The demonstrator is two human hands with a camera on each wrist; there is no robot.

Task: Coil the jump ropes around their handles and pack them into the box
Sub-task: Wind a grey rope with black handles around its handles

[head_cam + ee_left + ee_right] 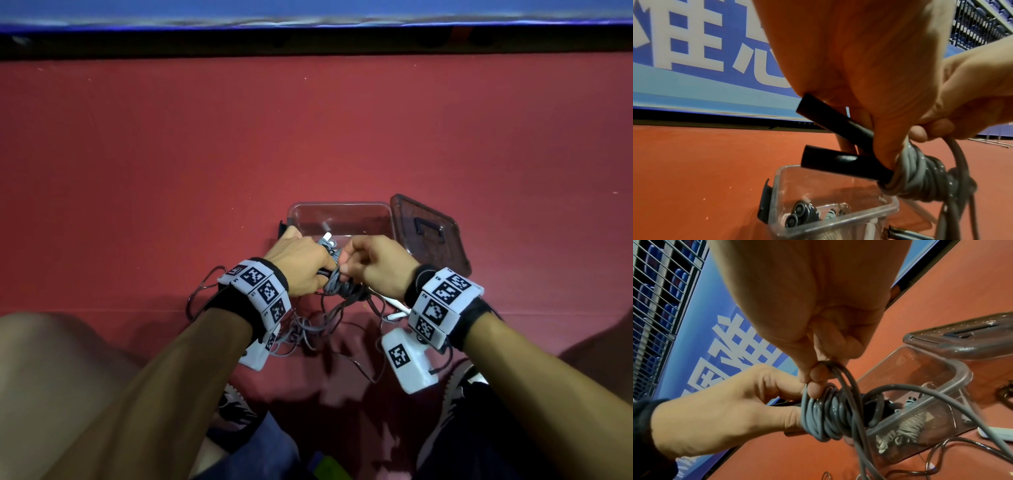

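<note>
The left hand (301, 265) grips a pair of black handles (838, 142), smooth matt cylinders held side by side with their free ends splayed slightly apart. Their long axis runs across the person's front, free ends toward the left, wound end toward the right hand (373, 265). The right hand is therefore the nearer to the working end. It is closed in a pinch, thumb and forefinger holding a bight of the grey rope (824, 415) directly above the coil.

The coil sits tight against the left thumb: several close turns of round, glossy, rubbery cord, stacked unevenly in more than one layer. The free length drops from the right hand's pinch in loose loops and joins a tangle of cord on the red floor (342, 130) near the person's feet. Judged from this slack, winding is part done, and each coming turn must pass around the handles' axis, crosswise to it.

The box (340, 219) stands on the floor just beyond the hands. It is clear, thin-walled plastic, rectangular with rounded corners. It already contains what appears to be one coiled pale rope, though the view through the wall is distorted. The lid (430, 233), tinted and translucent with a recessed grip, lies just beside the box on the right-hand side.
</note>
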